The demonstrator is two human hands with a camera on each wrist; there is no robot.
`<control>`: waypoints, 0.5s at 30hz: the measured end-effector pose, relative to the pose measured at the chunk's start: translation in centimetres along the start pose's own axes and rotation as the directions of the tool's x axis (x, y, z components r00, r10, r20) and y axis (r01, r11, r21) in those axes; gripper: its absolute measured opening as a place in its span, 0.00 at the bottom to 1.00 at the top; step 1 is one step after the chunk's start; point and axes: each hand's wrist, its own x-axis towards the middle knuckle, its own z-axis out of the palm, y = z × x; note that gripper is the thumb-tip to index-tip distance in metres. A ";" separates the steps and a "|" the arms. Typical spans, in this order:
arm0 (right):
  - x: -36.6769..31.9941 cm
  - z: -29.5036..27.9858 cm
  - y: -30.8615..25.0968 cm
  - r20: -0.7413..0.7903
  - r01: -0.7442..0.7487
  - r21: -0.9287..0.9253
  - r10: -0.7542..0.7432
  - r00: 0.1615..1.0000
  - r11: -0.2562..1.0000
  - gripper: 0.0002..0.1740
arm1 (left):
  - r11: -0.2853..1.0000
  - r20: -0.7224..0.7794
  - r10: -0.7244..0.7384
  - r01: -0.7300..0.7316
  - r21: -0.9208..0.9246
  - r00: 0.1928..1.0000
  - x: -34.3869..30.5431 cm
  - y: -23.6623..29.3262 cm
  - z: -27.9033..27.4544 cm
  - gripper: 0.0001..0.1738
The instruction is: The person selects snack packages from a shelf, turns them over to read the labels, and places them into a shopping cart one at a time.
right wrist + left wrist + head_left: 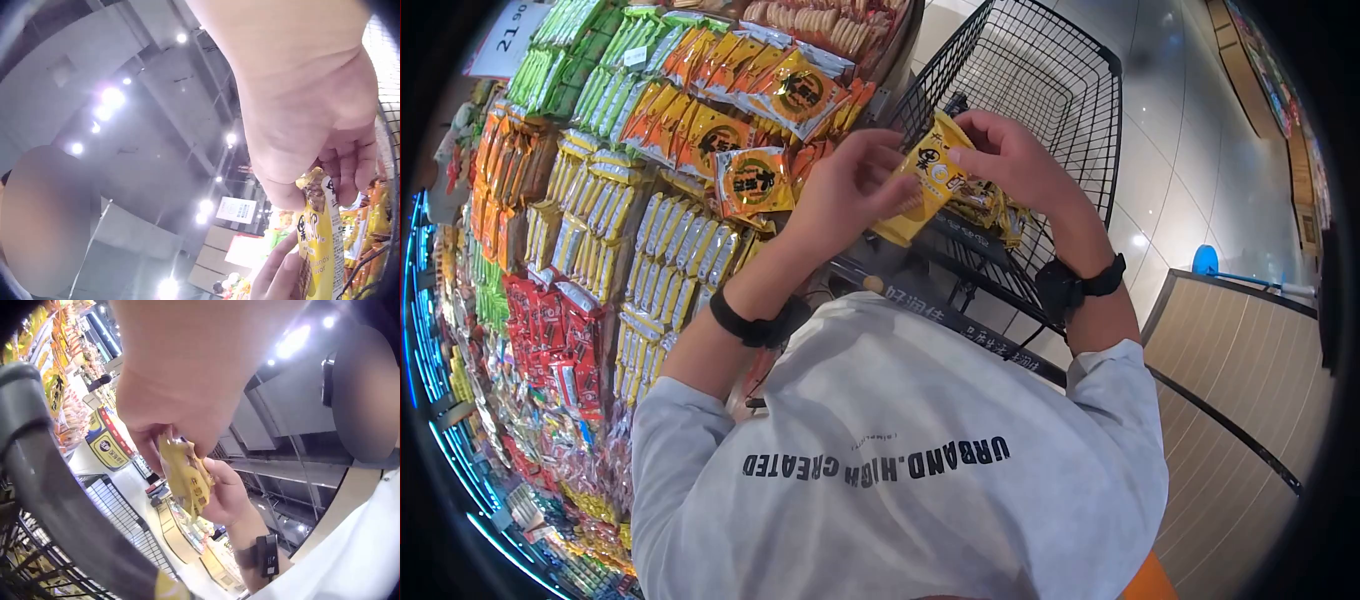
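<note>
A yellow snack packet (927,180) is held up between both hands above the rear edge of a black wire shopping cart (1040,90). My left hand (855,190) grips its lower left side with curled fingers. My right hand (1005,155) pinches the top right corner. In the left wrist view the packet (184,478) shows edge-on between the left hand (169,412) and the right hand (228,494). The right wrist view shows the right hand (312,137) pinching the packet's (319,250) sealed top. More yellow packets (990,205) lie in the cart.
A sloping shelf (620,180) of packaged snacks, orange, yellow, green and red, fills the left. The cart's handle bar (960,325) runs just in front of my body. A glossy tiled floor (1180,150) lies to the right, with a wooden panel (1240,370) at lower right.
</note>
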 end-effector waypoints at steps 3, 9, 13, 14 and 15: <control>0.4 -1.6 3.4 -0.045 -0.121 0.001 0.121 0.992 0.993 0.20 | 0.946 0.016 0.150 -0.148 0.287 0.989 -1.2 -2.1 -0.8 0.27; 1.5 -3.4 14.0 -0.299 -0.352 0.278 0.429 0.853 0.894 0.16 | 0.793 0.120 0.159 -0.199 0.575 0.980 -3.1 -2.6 -1.9 0.14; 2.0 -5.3 23.1 -0.261 -0.476 0.471 0.633 0.728 0.742 0.14 | 0.695 0.163 0.257 -0.300 0.653 0.952 -2.9 -3.4 -1.3 0.12; 2.0 -5.4 24.7 -0.265 -0.477 0.475 0.637 0.723 0.739 0.14 | 0.683 0.168 0.248 -0.295 0.669 0.954 -3.0 -3.3 -1.2 0.11; 2.0 -5.4 26.0 -0.285 -0.482 0.503 0.664 0.691 0.718 0.12 | 0.669 0.172 0.238 -0.290 0.684 0.956 -2.9 -3.2 -1.1 0.10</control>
